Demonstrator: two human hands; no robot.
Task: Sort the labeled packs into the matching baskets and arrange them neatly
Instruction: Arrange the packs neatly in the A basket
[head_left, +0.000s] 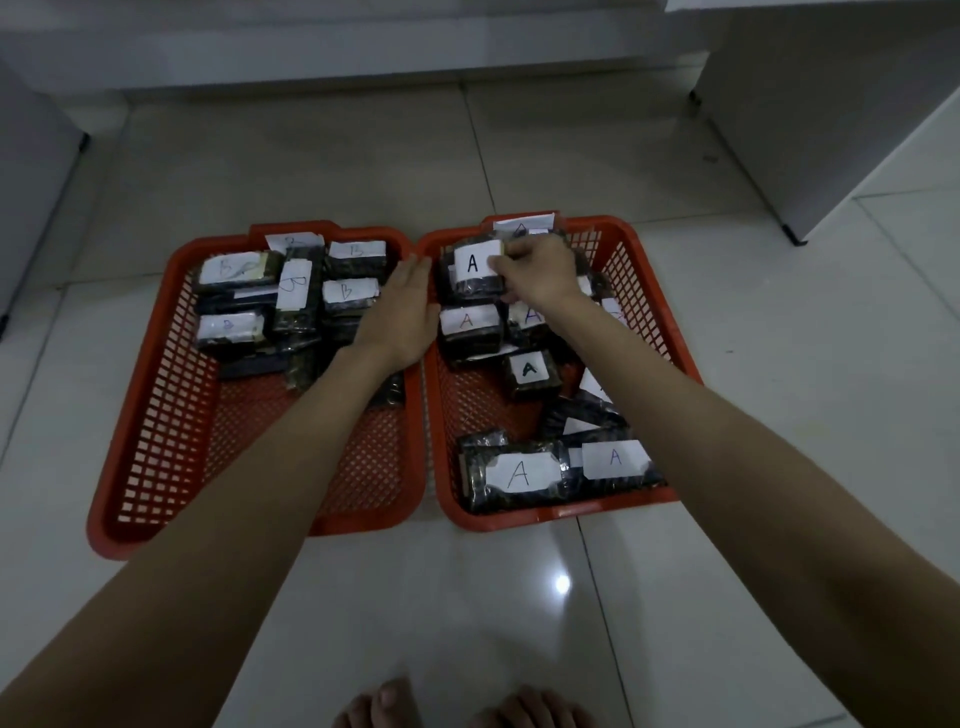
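Two red mesh baskets sit side by side on the floor. The left basket holds several dark packs with white labels marked B, bunched at its far end. The right basket holds several dark packs labelled A, some near its front edge. My right hand grips the right edge of an A pack at the far left of the right basket. My left hand lies flat with fingers together over the rims where the two baskets meet, holding nothing.
The baskets stand on glossy pale floor tiles. White cabinet bases rise at the far right and far left. My bare toes show at the bottom edge. A paper tag marked A sticks to the right basket's far rim.
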